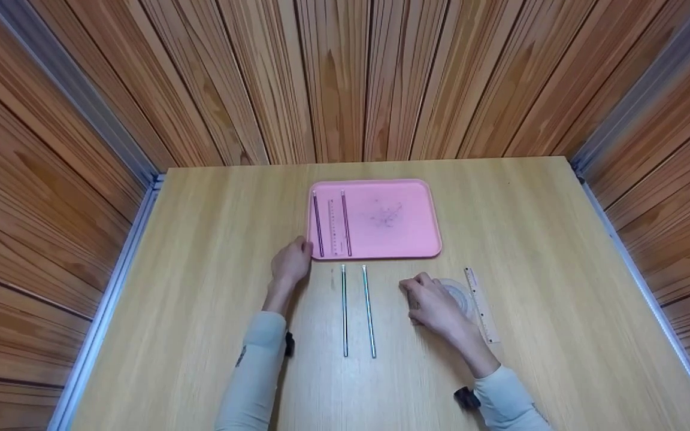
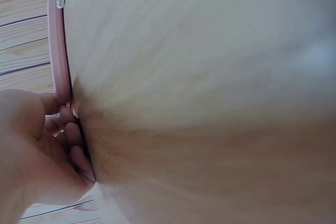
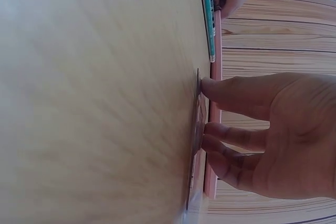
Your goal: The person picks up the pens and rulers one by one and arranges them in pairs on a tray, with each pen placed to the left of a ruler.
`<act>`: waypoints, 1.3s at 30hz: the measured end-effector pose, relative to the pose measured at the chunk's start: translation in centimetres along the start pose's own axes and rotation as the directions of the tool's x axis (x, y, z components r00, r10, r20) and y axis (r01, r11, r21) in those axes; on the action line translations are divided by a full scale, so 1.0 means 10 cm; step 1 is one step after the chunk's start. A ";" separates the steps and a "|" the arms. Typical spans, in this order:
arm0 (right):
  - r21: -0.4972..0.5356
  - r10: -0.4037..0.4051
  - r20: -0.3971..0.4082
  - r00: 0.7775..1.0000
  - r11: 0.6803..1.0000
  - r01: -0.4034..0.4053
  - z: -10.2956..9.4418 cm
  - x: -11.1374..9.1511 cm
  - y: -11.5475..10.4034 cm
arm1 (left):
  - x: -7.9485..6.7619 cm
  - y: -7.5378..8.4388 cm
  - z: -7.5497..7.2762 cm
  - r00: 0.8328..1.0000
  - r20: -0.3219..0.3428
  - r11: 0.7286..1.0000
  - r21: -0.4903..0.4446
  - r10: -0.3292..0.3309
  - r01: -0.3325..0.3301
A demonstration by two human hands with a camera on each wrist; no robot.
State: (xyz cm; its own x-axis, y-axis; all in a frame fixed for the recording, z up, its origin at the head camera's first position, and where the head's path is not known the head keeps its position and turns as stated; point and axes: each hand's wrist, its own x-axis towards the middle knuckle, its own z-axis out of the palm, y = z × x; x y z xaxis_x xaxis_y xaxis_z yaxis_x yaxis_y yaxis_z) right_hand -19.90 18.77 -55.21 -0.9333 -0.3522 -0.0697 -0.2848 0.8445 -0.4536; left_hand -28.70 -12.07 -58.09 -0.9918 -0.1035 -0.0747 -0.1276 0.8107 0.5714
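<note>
My left hand grips the near left corner of a pink tray; in the left wrist view its fingers curl against the tray's rim. Inside the tray lie two dark pencils with a clear ruler between them. My right hand holds a flat clear protractor low at the table, partly covering it. In the right wrist view the protractor appears nearly edge-on, under the thumb and fingertips. Two teal pencils lie side by side between my hands.
A white ruler lies slanted just right of the protractor. The tray floor bears a patch of dark marks. Wood-patterned panels enclose the wooden table at the back and both sides.
</note>
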 end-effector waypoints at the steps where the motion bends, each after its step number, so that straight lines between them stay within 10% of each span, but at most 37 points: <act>1: -0.001 0.002 0.001 1.000 1.000 -0.002 0.00 0.00 0.00 | 0.00 0.00 0.00 1.000 0.003 1.000 -0.004 -0.002 0.002; 18: 0.134 0.095 0.081 0.992 0.985 -0.106 0.00 0.04 -0.01 | -0.01 -0.01 -0.01 1.000 0.002 1.000 -0.015 -0.025 0.025; 39: 0.038 0.143 -0.008 0.990 0.989 -0.143 0.00 -0.04 -0.04 | 0.00 0.00 0.00 0.999 0.031 0.999 -0.020 -0.043 0.044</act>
State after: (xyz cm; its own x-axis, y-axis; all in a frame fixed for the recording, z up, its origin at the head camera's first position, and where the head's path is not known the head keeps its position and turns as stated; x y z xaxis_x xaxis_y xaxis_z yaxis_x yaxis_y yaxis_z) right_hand -19.44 18.55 -54.96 -0.9662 -0.2243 -0.1268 -0.1401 0.8702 -0.4723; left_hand -28.74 -12.05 -58.06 -0.9848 -0.1206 -0.1249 -0.1712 0.7938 0.5836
